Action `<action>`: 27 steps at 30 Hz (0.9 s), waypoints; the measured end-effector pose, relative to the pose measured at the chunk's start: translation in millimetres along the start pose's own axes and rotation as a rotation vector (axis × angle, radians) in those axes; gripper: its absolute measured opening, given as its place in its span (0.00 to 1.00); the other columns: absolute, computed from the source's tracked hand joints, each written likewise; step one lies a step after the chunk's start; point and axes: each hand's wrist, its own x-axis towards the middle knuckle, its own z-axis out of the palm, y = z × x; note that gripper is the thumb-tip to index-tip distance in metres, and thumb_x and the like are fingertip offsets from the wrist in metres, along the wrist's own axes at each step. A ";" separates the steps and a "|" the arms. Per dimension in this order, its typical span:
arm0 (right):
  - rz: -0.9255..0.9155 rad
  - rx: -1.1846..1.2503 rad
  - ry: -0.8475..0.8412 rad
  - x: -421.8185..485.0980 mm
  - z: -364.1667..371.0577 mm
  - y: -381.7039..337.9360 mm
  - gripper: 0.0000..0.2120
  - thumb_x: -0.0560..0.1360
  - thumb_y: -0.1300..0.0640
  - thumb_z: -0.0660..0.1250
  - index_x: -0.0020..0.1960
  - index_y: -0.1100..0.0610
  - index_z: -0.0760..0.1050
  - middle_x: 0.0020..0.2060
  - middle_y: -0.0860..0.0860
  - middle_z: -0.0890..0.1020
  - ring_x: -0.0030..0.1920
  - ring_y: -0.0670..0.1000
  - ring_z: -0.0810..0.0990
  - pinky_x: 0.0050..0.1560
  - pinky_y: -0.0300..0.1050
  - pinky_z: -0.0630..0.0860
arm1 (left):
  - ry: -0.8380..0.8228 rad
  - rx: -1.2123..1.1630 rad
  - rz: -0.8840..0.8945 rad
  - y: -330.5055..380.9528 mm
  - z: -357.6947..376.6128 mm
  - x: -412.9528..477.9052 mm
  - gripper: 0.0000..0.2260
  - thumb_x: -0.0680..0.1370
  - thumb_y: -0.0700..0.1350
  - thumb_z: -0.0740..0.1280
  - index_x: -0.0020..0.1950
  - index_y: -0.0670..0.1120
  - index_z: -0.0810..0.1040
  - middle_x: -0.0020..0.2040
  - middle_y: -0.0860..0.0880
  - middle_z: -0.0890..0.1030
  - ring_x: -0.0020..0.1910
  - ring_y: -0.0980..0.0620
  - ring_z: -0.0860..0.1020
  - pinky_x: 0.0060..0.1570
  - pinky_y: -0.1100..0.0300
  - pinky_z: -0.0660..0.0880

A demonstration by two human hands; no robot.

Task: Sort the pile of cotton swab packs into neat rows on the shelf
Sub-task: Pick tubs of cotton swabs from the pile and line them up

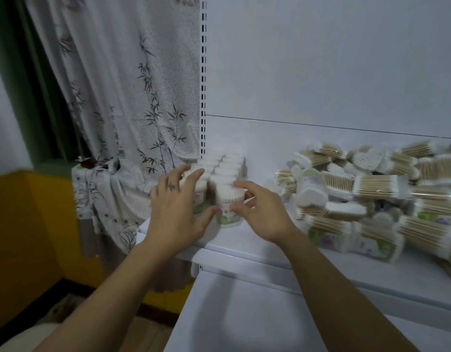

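**Seating an upright cotton swab pack at the front of the rows**

Head view. Left of centre, two short rows of upright packs (225,165) stand on the white shelf (270,265), running back to the slotted upright (203,72) beside the bamboo-print curtain (117,97). The right hand (260,212) pinches the front pack (229,203) between curled thumb and forefinger, at its right side just below the white swab tips. The left hand (173,207) is spread, with straight fingers laid over the packs of the left row and its thumb pressed against the front pack's lower left side; it grips nothing. At the right of the frame, well apart from the rows, the unsorted pile (371,196) lies jumbled, most packs on their sides.

Handling, as a judgement: each pack looks light, with thin clear film that is likely slippery and yields under pressure. A tall pack on a narrow base will tip easily. It is best held by opposite side walls near mid-height, not by the soft tips.
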 end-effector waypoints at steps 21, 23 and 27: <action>-0.118 -0.180 0.108 3.6 20.8 -12.5 0.19 0.75 0.51 0.70 0.65 0.47 0.74 0.59 0.44 0.68 0.58 0.47 0.75 0.60 0.46 0.74 | -0.154 0.153 0.033 -9.7 12.3 3.5 0.34 0.70 0.71 0.53 0.72 0.56 0.66 0.72 0.47 0.67 0.69 0.42 0.63 0.60 0.43 0.66; -0.123 -0.209 0.093 2.1 18.4 -11.3 0.19 0.74 0.50 0.70 0.64 0.47 0.74 0.60 0.44 0.69 0.58 0.46 0.75 0.60 0.46 0.74 | -0.148 0.155 0.071 -8.4 12.3 5.3 0.37 0.70 0.73 0.51 0.73 0.55 0.66 0.73 0.49 0.67 0.72 0.42 0.62 0.62 0.41 0.65; -0.133 -0.212 0.056 1.3 13.4 -9.8 0.20 0.74 0.52 0.71 0.64 0.50 0.73 0.60 0.45 0.71 0.53 0.49 0.78 0.57 0.49 0.75 | -0.305 0.127 0.133 -5.3 -2.7 25.7 0.46 0.65 0.77 0.48 0.77 0.53 0.59 0.73 0.52 0.67 0.76 0.48 0.55 0.73 0.38 0.47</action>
